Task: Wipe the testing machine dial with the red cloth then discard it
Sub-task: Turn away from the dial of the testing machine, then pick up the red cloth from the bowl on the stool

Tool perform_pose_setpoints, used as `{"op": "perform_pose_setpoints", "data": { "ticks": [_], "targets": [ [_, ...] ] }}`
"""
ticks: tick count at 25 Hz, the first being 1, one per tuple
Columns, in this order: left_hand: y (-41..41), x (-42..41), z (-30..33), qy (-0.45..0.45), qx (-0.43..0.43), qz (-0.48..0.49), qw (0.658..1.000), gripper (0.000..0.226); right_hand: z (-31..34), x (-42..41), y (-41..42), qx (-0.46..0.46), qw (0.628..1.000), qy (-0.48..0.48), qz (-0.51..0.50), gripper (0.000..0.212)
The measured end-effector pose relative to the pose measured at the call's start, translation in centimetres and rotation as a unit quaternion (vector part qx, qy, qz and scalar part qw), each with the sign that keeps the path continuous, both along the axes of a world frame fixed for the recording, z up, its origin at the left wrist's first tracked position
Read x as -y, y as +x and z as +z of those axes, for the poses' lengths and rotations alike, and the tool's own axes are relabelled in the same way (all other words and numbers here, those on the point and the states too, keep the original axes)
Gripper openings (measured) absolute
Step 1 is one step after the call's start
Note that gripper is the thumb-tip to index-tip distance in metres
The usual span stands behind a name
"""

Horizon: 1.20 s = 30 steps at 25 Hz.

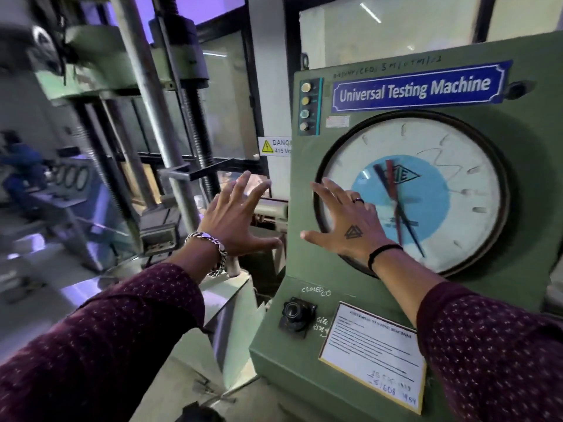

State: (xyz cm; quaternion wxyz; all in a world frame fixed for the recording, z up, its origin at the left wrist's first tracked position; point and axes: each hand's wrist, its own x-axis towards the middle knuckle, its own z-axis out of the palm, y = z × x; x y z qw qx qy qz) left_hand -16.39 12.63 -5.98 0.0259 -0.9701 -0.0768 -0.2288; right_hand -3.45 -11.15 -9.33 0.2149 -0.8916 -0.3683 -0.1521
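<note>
The round white dial (457,190) with a light-blue centre, black rim and red and dark pointers sits on the green testing machine cabinet (304,166). My right hand (344,220) is spread flat in front of the dial's left edge, fingers apart, holding nothing. My left hand (237,214) hovers open to the left of the cabinet, also with nothing in it. No red cloth is in view.
A blue "Universal Testing Machine" sign (417,88) tops the cabinet, with a button strip (306,106), a black knob (294,313) and a paper notice (374,354) below. Steel columns (152,117) of the load frame stand at left. A danger sticker (274,146) sits between.
</note>
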Motion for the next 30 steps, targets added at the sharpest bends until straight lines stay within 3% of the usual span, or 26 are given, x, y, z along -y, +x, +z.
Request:
{"op": "perform_pose_setpoints", "data": {
  "ticks": [7, 16, 23, 30],
  "targets": [
    [-10.3, -11.9, -3.4, -0.045, -0.010, 0.076, 0.996, 0.136, -1.8, -15.2, -6.4, -0.006, 0.995, -0.030, 0.097, 0.114],
    [-29.8, -30.3, -12.6, -0.103, -0.027, 0.225, 0.968, 0.134, -10.6, -40.9, -20.7, -0.064, 0.963, -0.073, 0.252, 0.111],
    [-45.4, -39.3, -21.2, -0.188, -0.049, 0.354, 0.915, 0.136, -19.9, -56.0, -34.2, -0.093, 0.917, -0.139, 0.363, 0.108],
    [-57.8, -43.7, -31.0, -0.262, -0.079, 0.444, 0.853, 0.138, -30.7, -64.5, -44.9, -0.126, 0.865, -0.224, 0.430, 0.112]
  ]
}}
